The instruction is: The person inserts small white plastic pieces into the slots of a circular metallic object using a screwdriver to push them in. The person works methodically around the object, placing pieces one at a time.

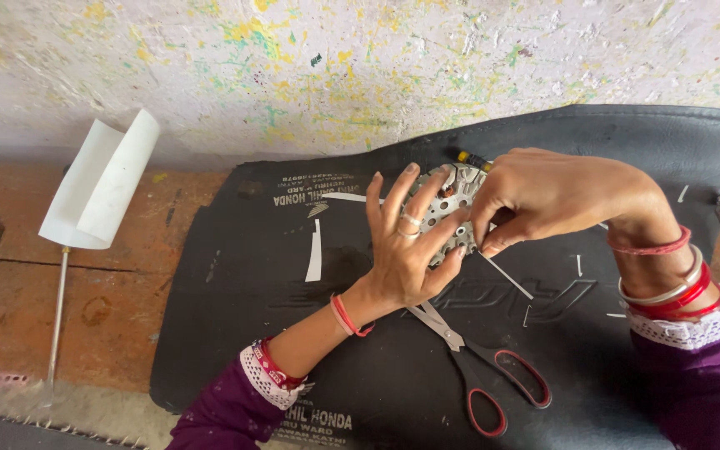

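Note:
A round perforated metal disc [442,207] with small parts on it lies on a black mat [260,275]. My left hand [406,250] rests flat against the disc's near-left side, fingers spread and upright. My right hand [543,196] covers the disc's right side, thumb and fingers pinched at its lower edge near a thin white strip [506,275]. A small yellow-tipped part [472,158] sticks out behind the disc. What my right fingers pinch is hidden.
Scissors [481,367] with red-rimmed black handles lie on the mat just below my hands. White paper scraps [314,254] dot the mat. A curled white paper [102,183] on a thin rod [58,312] lies left on the reddish floor. A paint-speckled wall [360,67] stands behind.

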Motion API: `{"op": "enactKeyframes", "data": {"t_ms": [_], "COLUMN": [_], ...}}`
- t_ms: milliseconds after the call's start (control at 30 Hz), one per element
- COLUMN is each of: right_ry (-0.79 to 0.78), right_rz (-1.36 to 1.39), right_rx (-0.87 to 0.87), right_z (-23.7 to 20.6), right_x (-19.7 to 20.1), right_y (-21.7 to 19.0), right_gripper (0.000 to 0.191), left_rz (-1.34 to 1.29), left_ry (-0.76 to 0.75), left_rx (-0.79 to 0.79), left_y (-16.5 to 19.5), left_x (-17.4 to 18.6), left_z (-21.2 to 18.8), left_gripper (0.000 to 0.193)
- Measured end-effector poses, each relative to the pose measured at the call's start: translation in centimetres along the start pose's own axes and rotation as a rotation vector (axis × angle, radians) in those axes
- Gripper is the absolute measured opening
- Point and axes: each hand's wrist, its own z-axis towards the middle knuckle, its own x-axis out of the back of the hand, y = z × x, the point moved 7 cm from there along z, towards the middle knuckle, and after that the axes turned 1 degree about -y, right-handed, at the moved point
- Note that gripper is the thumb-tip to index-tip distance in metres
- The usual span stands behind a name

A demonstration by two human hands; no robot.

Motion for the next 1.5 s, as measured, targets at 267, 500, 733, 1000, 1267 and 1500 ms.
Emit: {"op": "enactKeyframes", "data": {"t_ms": [267,500,733,1000,1267,1500], "right_ry": [0.139,0.568,0.823,0.817,0.777,0.69], "right_rz": [0.102,0.024,0.292,0.45,0.537,0.684], "right_rx": [0.158,-0.045,0.128,0.099,0.123,0.019], "right_z": [-0.3,-1.8,3.5,6.4,7.6,7.3], "right_x": [1.3,4.0,1.0,-2.1,-3.7,-7.2], "right_y": [0.0,4.4,7.4,11.7,13.9,19.0], "right_gripper": [0.017,0.017,0.011,0.009,0.009,0.009], "left_rz": [-0.07,-0.113,-0.082,-0.094,-0.112,-0.115], "left_ry": [-0.039,0.03,0.046,0.042,0.054,0.037], "left_rx": [0.027,0.094,0.14,0.168,0.167,0.172], "left_y": [-0.8,-1.6,-2.3,-3.1,-3.4,-2.9], "left_x": [-0.2,-0.7,-1.8,-4.4,-5.8,-10.1], "left_z": [-0.1,-1.3,-2.3,-3.3,-4.1,-5.3], "left_gripper": [0.034,0.027,0.03,0.03,0.03,0.031]}}
